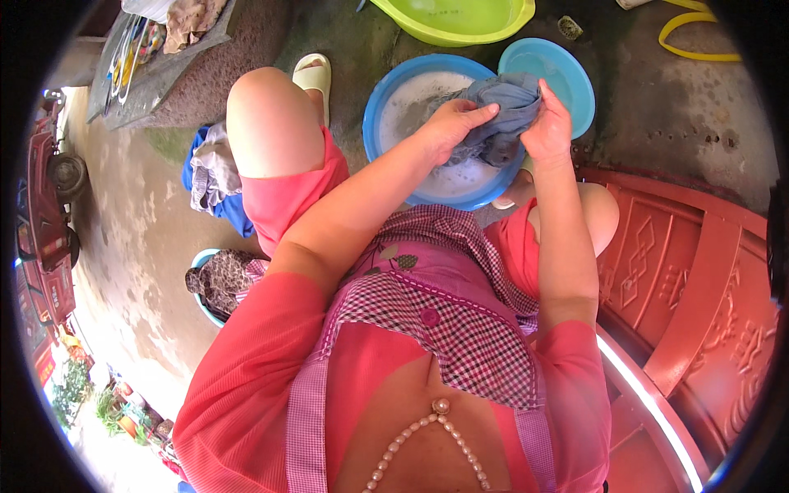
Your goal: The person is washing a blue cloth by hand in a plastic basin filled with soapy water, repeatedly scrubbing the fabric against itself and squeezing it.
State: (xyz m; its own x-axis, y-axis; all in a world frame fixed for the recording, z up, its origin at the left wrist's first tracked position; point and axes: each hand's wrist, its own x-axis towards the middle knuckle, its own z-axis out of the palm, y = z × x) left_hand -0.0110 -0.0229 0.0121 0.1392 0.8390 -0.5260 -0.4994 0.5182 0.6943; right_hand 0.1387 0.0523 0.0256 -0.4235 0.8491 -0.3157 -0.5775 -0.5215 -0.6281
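Observation:
A wet blue-grey garment (502,108) is bunched up between my hands over a blue plastic basin (372,117). My left hand (453,129) grips the cloth from the left, its thumb laid across the top. On the other side, my right hand (550,126) holds the garment's right edge with the fingers pointing away from me. The lower folds hang down into the basin, where whitish suds (459,179) float on the water. Which part of the garment I hold is unclear.
A smaller light-blue basin (579,92) of water touches the blue basin; a lime-green basin (456,37) stands beyond. Clothes (216,163) lie on the floor at my left, near a basin (206,256) holding leopard-print cloth. A red embossed metal door (659,265) is at my right. A yellow hose (669,37) lies far right.

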